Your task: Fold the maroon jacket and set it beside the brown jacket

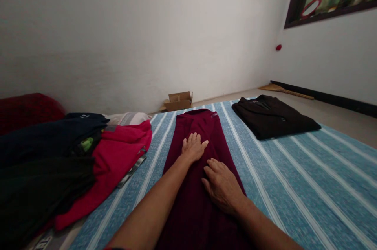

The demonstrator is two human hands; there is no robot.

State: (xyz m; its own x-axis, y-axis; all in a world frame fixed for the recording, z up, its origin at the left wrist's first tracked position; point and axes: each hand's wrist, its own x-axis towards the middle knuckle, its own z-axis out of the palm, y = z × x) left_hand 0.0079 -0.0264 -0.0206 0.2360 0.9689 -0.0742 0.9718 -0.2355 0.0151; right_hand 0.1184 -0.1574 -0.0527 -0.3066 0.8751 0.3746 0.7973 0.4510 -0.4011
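Observation:
A maroon garment point(196, 122), folded into a long narrow strip, lies lengthwise in front of me on a blue bedsheet with white stripes point(250, 171). My left hand point(194, 147) rests flat on its upper part, fingers spread. Lower down and to the right, my right hand point(221, 184) lies on the same garment, palm down with the fingers loosely stretched. Neither hand grips the cloth. The near end of the garment runs out of view between my forearms.
A folded dark garment point(271, 118) lies at the right. Several loose clothes, among them a pink garment point(123, 163) and a dark blue one point(53, 136), are heaped at the left. Beyond the bed's far edge stand a cardboard box point(178, 102) and a broom point(285, 89).

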